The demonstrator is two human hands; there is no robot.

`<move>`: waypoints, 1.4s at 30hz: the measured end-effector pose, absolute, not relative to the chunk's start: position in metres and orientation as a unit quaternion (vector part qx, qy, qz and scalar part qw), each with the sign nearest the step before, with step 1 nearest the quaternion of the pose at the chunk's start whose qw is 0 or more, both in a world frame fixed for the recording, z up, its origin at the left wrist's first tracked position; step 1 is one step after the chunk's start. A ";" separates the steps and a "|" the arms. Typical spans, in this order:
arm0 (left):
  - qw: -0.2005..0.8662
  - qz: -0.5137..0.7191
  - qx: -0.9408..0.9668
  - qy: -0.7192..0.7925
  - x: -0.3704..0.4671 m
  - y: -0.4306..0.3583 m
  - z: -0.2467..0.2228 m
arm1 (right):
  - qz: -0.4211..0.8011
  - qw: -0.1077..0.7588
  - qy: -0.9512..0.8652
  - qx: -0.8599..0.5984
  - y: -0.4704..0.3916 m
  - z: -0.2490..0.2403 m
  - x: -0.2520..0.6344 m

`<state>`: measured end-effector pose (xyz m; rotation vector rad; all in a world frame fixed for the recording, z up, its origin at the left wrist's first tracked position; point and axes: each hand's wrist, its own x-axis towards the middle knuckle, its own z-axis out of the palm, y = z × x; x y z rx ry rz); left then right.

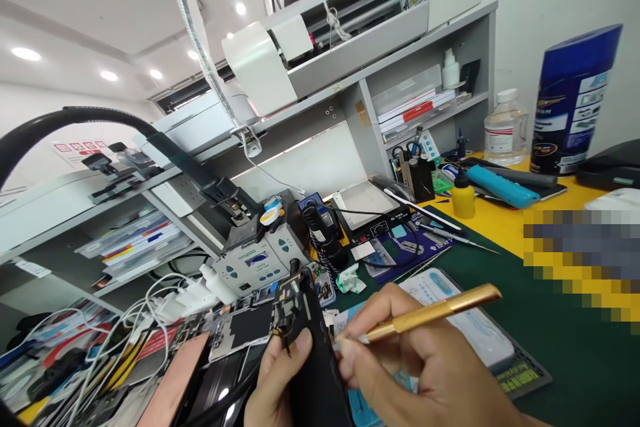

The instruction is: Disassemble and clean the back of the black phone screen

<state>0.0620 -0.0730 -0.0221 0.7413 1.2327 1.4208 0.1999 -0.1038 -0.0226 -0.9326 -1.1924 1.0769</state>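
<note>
My left hand (280, 377) is wrapped round a black opened phone (317, 373), its thumb on the near face and its upper end showing bare inner parts. The phone stands tilted on edge. In my right hand (415, 367) is a gold pen-like tool (435, 313), pinched between thumb and fingers, with its pale tip at the phone's right edge. The exact contact at the tip is hidden by my fingers. Behind the right hand lies a white and blue box (480, 337) on the green mat (580, 373).
A grey soldering station (260, 263) and a black-handled tool (320, 233) stand behind the phone. Phone parts and tangled white cables (155, 310) crowd the left. A yellow bottle (463, 199), tweezers (470, 240) and a blue canister (573, 103) are at the right.
</note>
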 end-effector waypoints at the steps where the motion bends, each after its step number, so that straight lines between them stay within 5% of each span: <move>1: 0.532 0.591 0.315 0.518 0.060 -0.071 -0.024 | 0.454 0.597 -0.520 -0.408 -0.103 -0.023 0.200; 23: 0.580 0.564 0.324 0.490 0.054 -0.072 -0.023 | 0.537 0.579 -0.463 -0.403 -0.099 -0.020 0.205; 34: 0.438 0.576 0.449 0.525 0.052 -0.075 -0.025 | 0.580 0.572 -0.431 -0.388 -0.085 -0.021 0.210; 42: 0.432 0.580 0.464 0.512 0.054 -0.079 -0.019 | 0.565 0.587 -0.409 -0.411 -0.085 -0.017 0.202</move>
